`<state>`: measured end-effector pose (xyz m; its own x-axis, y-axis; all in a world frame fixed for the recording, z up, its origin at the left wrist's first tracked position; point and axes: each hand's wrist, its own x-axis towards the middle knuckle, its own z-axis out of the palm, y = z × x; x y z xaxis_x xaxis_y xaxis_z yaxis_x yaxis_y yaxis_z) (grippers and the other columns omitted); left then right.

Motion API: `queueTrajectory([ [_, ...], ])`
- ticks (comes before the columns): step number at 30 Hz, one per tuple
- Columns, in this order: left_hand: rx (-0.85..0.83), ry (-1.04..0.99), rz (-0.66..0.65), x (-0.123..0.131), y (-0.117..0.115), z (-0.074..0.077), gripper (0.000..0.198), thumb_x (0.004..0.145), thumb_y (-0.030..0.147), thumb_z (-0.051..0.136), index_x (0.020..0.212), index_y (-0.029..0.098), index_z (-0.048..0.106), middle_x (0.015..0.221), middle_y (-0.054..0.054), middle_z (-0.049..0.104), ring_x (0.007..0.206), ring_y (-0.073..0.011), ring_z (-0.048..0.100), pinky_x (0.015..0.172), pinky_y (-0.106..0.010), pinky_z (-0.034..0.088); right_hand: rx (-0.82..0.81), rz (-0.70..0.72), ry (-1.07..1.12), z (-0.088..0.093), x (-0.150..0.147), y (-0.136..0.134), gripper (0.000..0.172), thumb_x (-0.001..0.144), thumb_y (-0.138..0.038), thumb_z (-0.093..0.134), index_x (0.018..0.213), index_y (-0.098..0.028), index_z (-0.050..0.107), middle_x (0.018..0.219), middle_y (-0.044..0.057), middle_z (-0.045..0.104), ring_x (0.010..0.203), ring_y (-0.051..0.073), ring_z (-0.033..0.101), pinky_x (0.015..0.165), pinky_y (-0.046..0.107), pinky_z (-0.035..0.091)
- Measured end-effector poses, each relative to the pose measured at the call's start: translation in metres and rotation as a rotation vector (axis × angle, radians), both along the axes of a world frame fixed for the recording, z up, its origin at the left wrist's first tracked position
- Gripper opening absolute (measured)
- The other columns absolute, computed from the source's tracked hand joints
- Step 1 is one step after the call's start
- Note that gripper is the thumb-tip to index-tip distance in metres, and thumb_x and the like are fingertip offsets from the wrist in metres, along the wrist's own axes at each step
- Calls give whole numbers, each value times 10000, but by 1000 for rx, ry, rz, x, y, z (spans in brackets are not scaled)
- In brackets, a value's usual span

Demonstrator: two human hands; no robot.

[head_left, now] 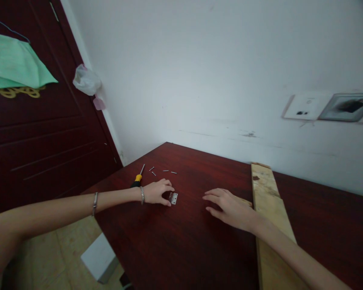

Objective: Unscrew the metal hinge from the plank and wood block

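A small silver metal hinge [174, 198] lies on the dark red table. My left hand [159, 192] is right beside it, thumb and fingers apart around its left side; whether they touch it I cannot tell. Farther right, my right hand [225, 204] is over the table with its fingers spread and nothing in them. Several loose screws [165, 170] lie beyond my left hand. Just behind my left wrist is a screwdriver [138, 177] with a yellow and black handle, partly hidden by the forearm.
A long wooden board [270, 197] crosses the table [196, 245] under my right forearm. Part of a smaller wood piece [245, 201] shows behind my right hand. A white wall borders the table's far edge. A white box [99, 257] stands on the floor at left.
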<state>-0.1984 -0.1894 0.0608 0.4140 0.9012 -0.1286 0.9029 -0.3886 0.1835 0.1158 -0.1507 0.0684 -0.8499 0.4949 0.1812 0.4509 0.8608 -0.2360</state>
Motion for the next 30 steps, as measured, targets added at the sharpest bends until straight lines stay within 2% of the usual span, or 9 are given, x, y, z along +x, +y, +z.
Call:
queueTrajectory([
  [8,26,-89,-2,-3,1,-7,473,750,483,719,1140,223,657,1145,-93,552,1098,-269,510,902,-339,446,-3,-69,-19,-2,15,-2,353,909,-347,449,1141,-203,675,1216,101,653,1113,255,608,968,427,477],
  [14,28,-200,13,-5,1,-16,432,745,415,747,1098,177,672,1128,-105,546,1084,-251,501,977,-366,400,-29,-64,-2,-9,19,4,346,899,-324,458,1130,-195,680,1196,108,663,1076,262,628,957,446,482],
  [20,54,-252,-38,-6,5,-18,390,701,402,774,989,164,662,1079,-87,592,1030,-231,531,939,-353,416,-54,-56,45,-13,23,8,331,895,-324,466,1115,-203,681,1185,105,668,1081,259,628,957,445,483],
  [25,113,-283,-70,8,13,-6,356,701,335,757,985,168,622,999,-65,620,967,-214,548,925,-356,420,-36,-81,91,-6,30,9,332,896,-318,473,1142,-199,662,1184,103,669,1093,257,619,979,451,472],
  [30,245,-356,-186,48,36,25,310,742,319,720,988,173,600,997,-56,621,972,-209,532,927,-366,413,-42,-159,143,9,43,13,401,899,-369,476,1227,-178,605,1210,111,655,1130,260,601,992,447,470],
])
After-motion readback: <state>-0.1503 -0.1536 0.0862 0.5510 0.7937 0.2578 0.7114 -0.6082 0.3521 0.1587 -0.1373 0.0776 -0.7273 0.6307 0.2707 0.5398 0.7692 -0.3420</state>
